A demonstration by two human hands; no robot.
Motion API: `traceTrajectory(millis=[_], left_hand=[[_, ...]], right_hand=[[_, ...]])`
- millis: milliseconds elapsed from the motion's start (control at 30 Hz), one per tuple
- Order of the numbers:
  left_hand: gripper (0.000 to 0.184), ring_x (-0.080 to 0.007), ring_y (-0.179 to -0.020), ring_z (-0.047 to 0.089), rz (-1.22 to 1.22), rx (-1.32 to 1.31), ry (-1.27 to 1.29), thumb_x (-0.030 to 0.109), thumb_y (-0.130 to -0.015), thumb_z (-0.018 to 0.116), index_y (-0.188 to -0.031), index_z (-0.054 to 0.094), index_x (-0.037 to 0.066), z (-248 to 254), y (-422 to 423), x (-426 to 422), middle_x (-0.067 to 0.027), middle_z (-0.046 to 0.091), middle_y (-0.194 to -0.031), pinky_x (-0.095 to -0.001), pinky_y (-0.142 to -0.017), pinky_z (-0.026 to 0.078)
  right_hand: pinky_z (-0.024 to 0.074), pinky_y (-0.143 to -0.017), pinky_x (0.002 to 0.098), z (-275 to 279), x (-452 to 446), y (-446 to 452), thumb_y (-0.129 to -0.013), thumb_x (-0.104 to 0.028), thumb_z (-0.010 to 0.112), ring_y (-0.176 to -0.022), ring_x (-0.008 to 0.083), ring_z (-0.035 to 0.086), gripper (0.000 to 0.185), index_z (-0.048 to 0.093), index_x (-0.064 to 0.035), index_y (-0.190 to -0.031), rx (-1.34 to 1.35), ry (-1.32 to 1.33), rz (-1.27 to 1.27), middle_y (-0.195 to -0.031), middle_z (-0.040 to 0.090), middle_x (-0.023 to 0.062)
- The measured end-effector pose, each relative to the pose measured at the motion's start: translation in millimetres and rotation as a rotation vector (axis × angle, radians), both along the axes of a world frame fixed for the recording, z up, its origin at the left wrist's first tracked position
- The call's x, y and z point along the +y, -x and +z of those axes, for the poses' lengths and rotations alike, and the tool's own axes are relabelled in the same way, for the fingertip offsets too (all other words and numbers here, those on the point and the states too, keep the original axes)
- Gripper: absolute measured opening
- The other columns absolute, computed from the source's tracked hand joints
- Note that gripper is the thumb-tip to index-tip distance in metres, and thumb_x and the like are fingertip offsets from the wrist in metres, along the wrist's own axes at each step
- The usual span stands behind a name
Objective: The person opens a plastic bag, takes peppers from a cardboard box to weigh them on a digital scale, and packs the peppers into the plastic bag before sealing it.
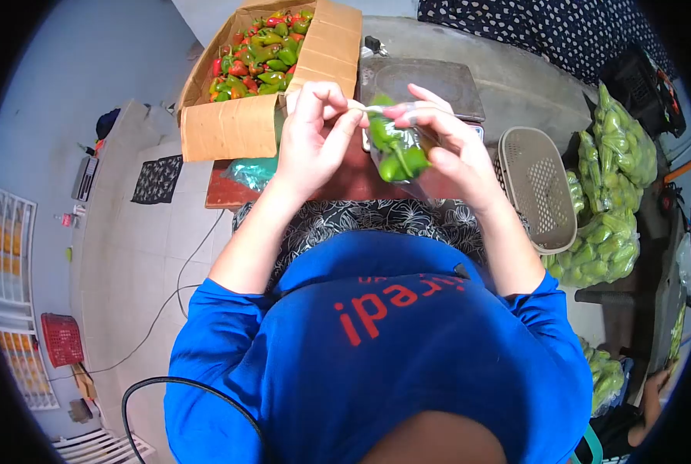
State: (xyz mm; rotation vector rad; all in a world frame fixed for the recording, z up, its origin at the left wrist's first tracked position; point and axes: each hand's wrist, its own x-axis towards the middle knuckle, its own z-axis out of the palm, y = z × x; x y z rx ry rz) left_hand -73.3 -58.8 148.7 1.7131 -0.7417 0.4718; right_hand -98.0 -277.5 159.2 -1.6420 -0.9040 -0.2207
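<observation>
My right hand [455,147] is closed around a small clear plastic bag [395,147] with green peppers [403,164] inside. The bag is held up in front of my chest, above the red table's near edge. Thumb and fingertips of my left hand [314,133] pinch a thin pale strand [367,110] at the bag's upper left end. Whether that strand is a band or twisted plastic, I cannot tell. Behind my left hand stands an open cardboard box [229,133] filled with red and green peppers [264,58].
A dark flat-topped scale [419,85] sits behind the bag. To the right are a beige perforated basket [539,185] and large bags of green peppers [612,247]. Teal plastic [251,173] lies on the red table [220,189]. Another person's arm [651,402] shows at lower right.
</observation>
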Motion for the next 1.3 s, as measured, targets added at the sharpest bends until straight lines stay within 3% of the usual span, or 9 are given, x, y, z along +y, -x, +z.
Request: traceTrajectory(millis=[133, 233, 367, 500, 633, 767, 867, 1067, 1300], left_hand=[[0.019, -0.0158, -0.075, 0.055, 0.113, -0.228, -0.17, 0.0, -0.079, 0.061, -0.089, 0.049, 0.01, -2.8, 10.1, -3.5, 0.0007, 0.066, -0.079, -0.0333, -0.083, 0.034], [0.026, -0.0166, -0.071, 0.054, 0.024, -0.44, -0.243, -0.003, -0.071, 0.063, -0.087, 0.05, 0.013, -0.7, 14.7, -7.1, 0.0048, 0.063, -0.075, -0.0344, -0.08, 0.031], [0.034, -0.0156, -0.071, 0.055, -0.079, -0.439, -0.273, -0.005, -0.067, 0.067, -0.09, 0.05, 0.013, -6.3, 26.9, -16.3, 0.0055, 0.06, -0.074, -0.0334, -0.079, 0.033], [0.044, -0.0189, -0.082, 0.059, -0.258, -0.212, -0.087, -0.005, -0.067, 0.071, -0.101, 0.048, 0.008, -14.9, 34.1, -24.4, -0.0043, 0.06, -0.092, -0.0325, -0.082, 0.043], [0.055, -0.0196, -0.094, 0.059, -0.675, 0.311, -0.061, -0.008, -0.071, 0.068, -0.117, 0.04, 0.004, -14.6, 52.5, -27.9, -0.0097, 0.057, -0.097, -0.0339, -0.084, 0.047], [0.044, -0.0168, -0.094, 0.06, -0.445, 0.261, -0.313, 0.001, -0.075, 0.067, -0.115, 0.047, 0.003, -47.5, 52.0, -23.3, -0.0082, 0.057, -0.099, -0.0294, -0.082, 0.049], [0.038, -0.0162, -0.091, 0.059, -0.421, 0.534, -0.181, 0.004, -0.077, 0.066, -0.111, 0.049, 0.004, -65.7, 48.2, -23.8, -0.0079, 0.057, -0.096, -0.0287, -0.079, 0.048], [0.024, -0.0136, -0.085, 0.057, -0.289, 0.347, -0.202, 0.009, -0.08, 0.068, -0.099, 0.054, 0.003, -91.8, 47.2, -36.9, -0.0069, 0.057, -0.092, -0.0275, -0.076, 0.047], [0.022, -0.0091, -0.078, 0.056, -0.219, 0.588, -0.166, 0.018, -0.088, 0.062, -0.103, 0.055, 0.004, -110.5, 13.5, -55.0, -0.0023, 0.06, -0.083, -0.0263, -0.071, 0.047]], right_hand=[[0.0123, -0.114, 0.0467, -7.0, -9.3, 14.6, -0.086, -0.048, 0.05, -0.126, 0.0244, 0.044, 0.051, 0.058, -0.0056, -0.114, 0.122, -0.144, 0.061, -0.122, 0.059, 0.012], [0.0201, -0.111, 0.0485, -12.4, -16.9, 29.3, -0.069, -0.025, 0.076, -0.121, 0.028, 0.049, 0.059, 0.054, -0.0029, -0.119, -0.146, 0.332, -0.085, -0.125, 0.057, 0.0115], [0.0344, -0.102, 0.0434, -0.7, -16.7, 59.7, -0.065, -0.025, 0.078, -0.114, 0.0308, 0.052, 0.064, 0.054, 0.0003, -0.119, 0.007, 0.556, -0.113, -0.123, 0.055, 0.0151], [0.047, -0.087, 0.0382, -0.3, -21.8, 63.0, -0.069, -0.026, 0.076, -0.101, 0.032, 0.058, 0.063, 0.053, 0.0026, -0.121, 0.047, 0.464, 0.099, -0.12, 0.055, 0.0195], [0.0492, -0.08, 0.0328, -7.2, -30.2, 64.9, -0.077, -0.019, 0.072, -0.095, 0.0214, 0.06, 0.049, 0.055, 0.0004, -0.118, 0.476, 0.512, 0.347, -0.104, 0.058, 0.0129], [0.0505, -0.075, 0.0337, -48.5, -32.0, 47.1, -0.078, -0.005, 0.059, -0.092, 0.025, 0.061, 0.035, 0.059, 0.0036, -0.112, 0.51, 0.328, 0.414, -0.105, 0.06, 0.0117], [0.0517, -0.076, 0.0336, -54.6, -23.0, 54.8, -0.079, 0.0, 0.056, -0.097, 0.0248, 0.063, 0.029, 0.061, 0.0041, -0.107, 1.008, 0.05, 0.303, -0.108, 0.06, 0.0135], [0.0536, -0.07, 0.0334, -63.5, -23.2, 50.8, -0.078, -0.003, 0.057, -0.082, 0.0303, 0.065, 0.016, 0.062, 0.0016, -0.093, 0.021, 0.466, -0.053, -0.098, 0.063, 0.0156], [0.0505, -0.06, 0.0397, -78.7, -27.0, 13.7, -0.076, -0.01, 0.061, -0.067, 0.0308, 0.062, 0.007, 0.06, -0.0039, -0.074, -0.208, 0.675, -0.416, -0.076, 0.061, 0.0099]])
